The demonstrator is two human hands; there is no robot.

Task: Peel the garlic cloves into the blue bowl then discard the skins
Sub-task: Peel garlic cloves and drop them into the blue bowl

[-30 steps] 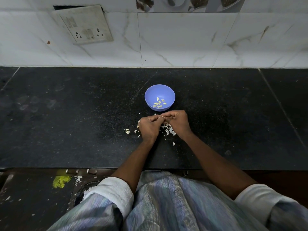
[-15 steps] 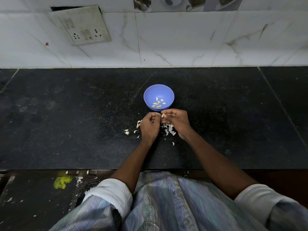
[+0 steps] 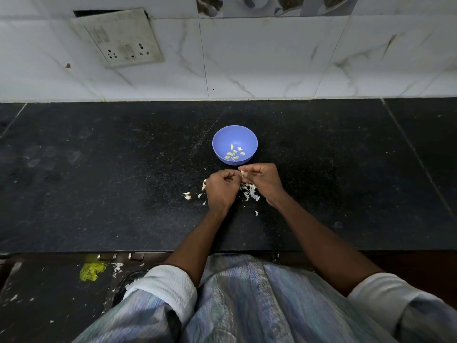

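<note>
Black stone counter (image 3: 99, 169); white marble-tile wall (image 3: 272, 58); socket plate (image 3: 118, 38).

I see a black stone counter (image 3: 99, 174), speckled and dusty, with faint round smudges toward its left end. Behind it rises a wall of white marble-look tiles (image 3: 272, 58). A grimy switch and socket plate (image 3: 118, 38) sits tilted on the wall at upper left, with a dark gap above it. Along the top edge runs a strip of patterned tiles (image 3: 272, 4). Below the counter's front edge, on the dark floor at left, I see a yellow blotch (image 3: 92, 271) and white flecks.
</note>
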